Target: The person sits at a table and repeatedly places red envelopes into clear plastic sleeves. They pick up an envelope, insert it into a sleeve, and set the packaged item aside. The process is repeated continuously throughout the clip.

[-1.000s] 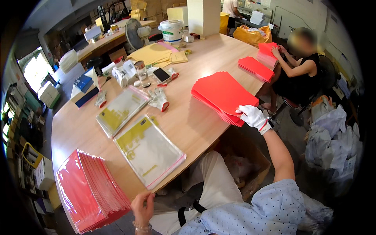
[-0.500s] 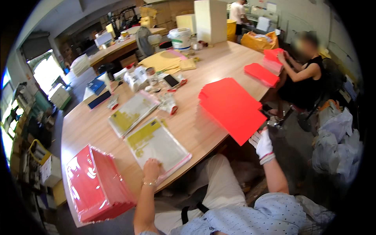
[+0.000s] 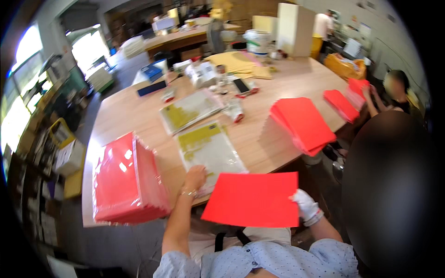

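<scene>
My right hand [image 3: 306,207], in a white glove, grips the right edge of a flat red paper sheet [image 3: 252,199]. The sheet is held level above my lap, at the table's near edge. My bare left hand [image 3: 196,178], fingers curled together, rests at the near left part of a stack of clear plastic bags [image 3: 211,155] with an olive-gold print; its fingertips are partly hidden and seem to pinch the top bag's edge. Farther right on the table lies a fanned stack of red sheets [image 3: 303,125]. On the left stands a tall pile of red sheets in clear bags [image 3: 123,178].
A second bag stack [image 3: 190,111] lies beyond the first. Behind it are a phone [image 3: 241,86], white rolls [image 3: 201,74], yellow sheets [image 3: 236,63] and a white bucket [image 3: 257,42]. At the right, a co-worker [image 3: 397,92] handles red sheets; a dark blurred patch covers the lower right.
My right hand has drawn a red sheet off the stack and brought it left, over my lap. My left hand stays at the bags. The view has swung left.
</scene>
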A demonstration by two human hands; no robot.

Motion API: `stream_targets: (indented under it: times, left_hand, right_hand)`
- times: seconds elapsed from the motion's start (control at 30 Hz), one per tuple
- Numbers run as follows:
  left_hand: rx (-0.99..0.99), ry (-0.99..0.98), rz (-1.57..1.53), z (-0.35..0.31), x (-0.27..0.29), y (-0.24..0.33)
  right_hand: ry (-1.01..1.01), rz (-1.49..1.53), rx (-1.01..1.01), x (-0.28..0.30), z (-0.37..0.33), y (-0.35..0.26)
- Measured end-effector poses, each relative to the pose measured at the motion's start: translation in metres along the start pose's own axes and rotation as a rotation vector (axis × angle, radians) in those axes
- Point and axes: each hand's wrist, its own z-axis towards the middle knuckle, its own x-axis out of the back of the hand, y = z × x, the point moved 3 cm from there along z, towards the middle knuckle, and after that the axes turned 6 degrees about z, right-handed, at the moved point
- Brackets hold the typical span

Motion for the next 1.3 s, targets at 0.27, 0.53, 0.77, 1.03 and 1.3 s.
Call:
stream_targets:
  times: [0.27, 0.53, 0.77, 1.03, 1.3]
  left_hand:
    - [0.666, -0.046, -0.327, -0.01, 0.058, 0.004]
    - [0.719, -0.194, -1.183, -0.015, 0.065, 0.015]
    - [0.772, 0.117, -1.29, -0.028, 0.06, 0.064]
    - [0.549, 0.296, -1.165, -0.026, 0.002, 0.15]
    - [0.436, 0.134, -1.183, -0.093, -0.085, 0.223]
  right_hand:
    - [0.277, 0.444, -0.127, 0.017, 0.0, 0.075]
    - [0.364, 0.226, 0.002, -0.006, -0.003, 0.058]
    - [0.403, 0.23, 0.061, -0.028, -0.008, 0.033]
    - [0.273, 0.362, -0.101, -0.037, -0.03, 0.046]
    - [0.257, 0.361, -0.202, -0.04, -0.004, 0.091]
